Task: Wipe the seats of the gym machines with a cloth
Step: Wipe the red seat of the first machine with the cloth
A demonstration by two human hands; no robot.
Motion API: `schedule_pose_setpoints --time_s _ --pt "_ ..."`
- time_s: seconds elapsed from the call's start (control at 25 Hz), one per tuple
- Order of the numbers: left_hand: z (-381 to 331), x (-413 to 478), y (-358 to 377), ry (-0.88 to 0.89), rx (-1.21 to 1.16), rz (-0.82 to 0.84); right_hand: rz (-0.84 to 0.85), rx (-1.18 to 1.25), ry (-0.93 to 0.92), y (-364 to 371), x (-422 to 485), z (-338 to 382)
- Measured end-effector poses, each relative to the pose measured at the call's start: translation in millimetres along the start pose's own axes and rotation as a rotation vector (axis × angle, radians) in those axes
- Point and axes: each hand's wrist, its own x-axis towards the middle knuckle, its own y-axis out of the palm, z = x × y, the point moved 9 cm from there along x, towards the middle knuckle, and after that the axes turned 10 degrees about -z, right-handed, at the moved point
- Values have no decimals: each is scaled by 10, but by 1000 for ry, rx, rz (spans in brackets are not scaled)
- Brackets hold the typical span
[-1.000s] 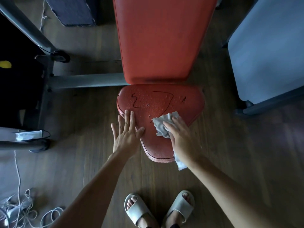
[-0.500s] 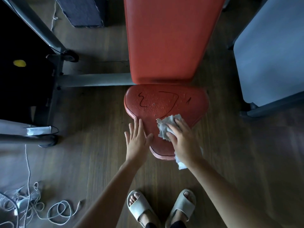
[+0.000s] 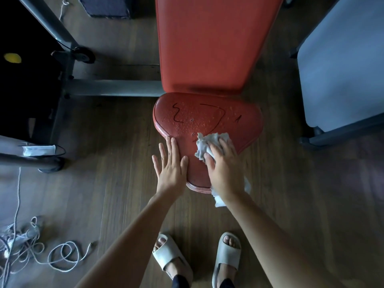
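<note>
Dim, cool light w/ dark left corner, wide-angle bending at edges, soft focus throughout.

Nearer than the left hand (image 3: 170, 166) and right hand (image 3: 225, 170), pale slides (image 3: 172, 259) on bare feet, planted on wood floor (image 3: 116, 163). Far left of the left hand and nearer, tangled white cord (image 3: 41, 253). Directly left, a face mask (image 3: 38, 150) just above a dark bar (image 3: 25, 162).

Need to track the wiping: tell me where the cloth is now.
In the head view, the cloth lies on the red seat, toward its right, under the right hand.
</note>
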Motion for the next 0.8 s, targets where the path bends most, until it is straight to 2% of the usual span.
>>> schedule_pose_setpoints --time_s 0.2,0.4,0.52,0.64,0.8 --pt "23 28 18 -4 -84 -30 64 7 -163 -59 -373 75" --pt "-126 74 52 -141 -304 -120 24 37 -34 45 133 -142" --pt "-68 58 44 -108 -239 -175 8 31 -29 -9 -52 -119" --pt "-78 48 14 -90 -172 -235 14 70 -112 -88 -248 -84" --pt "-120 64 0 -32 -205 -268 4 67 -116 -3 16 -144"
